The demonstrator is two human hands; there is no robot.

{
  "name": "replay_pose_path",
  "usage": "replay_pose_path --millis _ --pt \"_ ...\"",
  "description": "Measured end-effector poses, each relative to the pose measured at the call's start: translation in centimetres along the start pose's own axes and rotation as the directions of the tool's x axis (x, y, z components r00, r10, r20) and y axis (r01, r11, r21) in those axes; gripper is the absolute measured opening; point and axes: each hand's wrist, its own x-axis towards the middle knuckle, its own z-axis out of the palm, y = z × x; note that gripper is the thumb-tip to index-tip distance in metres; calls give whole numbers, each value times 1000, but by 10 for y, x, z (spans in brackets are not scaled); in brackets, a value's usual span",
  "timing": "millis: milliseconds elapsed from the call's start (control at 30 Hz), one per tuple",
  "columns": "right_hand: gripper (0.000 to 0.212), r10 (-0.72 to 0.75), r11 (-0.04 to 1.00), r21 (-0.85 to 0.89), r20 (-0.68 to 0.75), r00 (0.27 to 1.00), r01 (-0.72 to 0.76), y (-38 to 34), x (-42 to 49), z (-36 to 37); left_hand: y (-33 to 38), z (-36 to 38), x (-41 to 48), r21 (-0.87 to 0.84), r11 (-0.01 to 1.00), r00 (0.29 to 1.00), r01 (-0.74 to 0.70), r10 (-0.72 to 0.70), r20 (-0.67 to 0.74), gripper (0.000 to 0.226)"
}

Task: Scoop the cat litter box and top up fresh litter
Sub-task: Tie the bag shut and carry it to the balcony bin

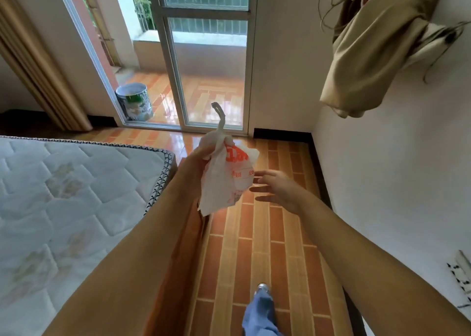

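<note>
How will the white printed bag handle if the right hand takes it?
Probably floppy: the white printed bag hangs crumpled from the left hand. Likely light, since it looks flat and slack. Its thin film may slip unless the right hand pinches it.

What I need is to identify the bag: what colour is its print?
Red-orange on a white bag, gripped by the left hand; head view.

A crumpled white plastic bag with red print hangs in the air just right of the bed's corner, its neck bunched in the left hand. A grey handle, curved and slotted at its tip, sticks up from the neck.
</note>
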Motion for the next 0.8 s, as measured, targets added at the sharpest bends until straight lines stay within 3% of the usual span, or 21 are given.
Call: replay_pose_path --millis 133,267,367,500,633,800 --pt "29 -3 999 -37 46 999 5 -34 81 -37 1 -33 78 -52 998 999 -45 44 -30 43" --pt "30 -7 996 -92 96 995 16 -62 152 -69 -1 -65 141 -175 983 999 -54 53 -10 25" --pt "28 17 994 -108 118 993 -4 -78 200 -84 2 -93 174 -181 982 994 -50 32 -100 17" --pt "31 29 997 -81 147 989 -18 -100 262 -98 9 -135 217 -110 994 955 -2 -31 -294 35" --pt "34 36 995 -97 172 984 -19 -122 332 -104 13 -192 265 -97 995 951 -2 -28 -308 24" --pt "33 42 991 -130 183 982 -19 -162 439 -100 18 -291 334 -147 988 938 -36 -17 -347 42"
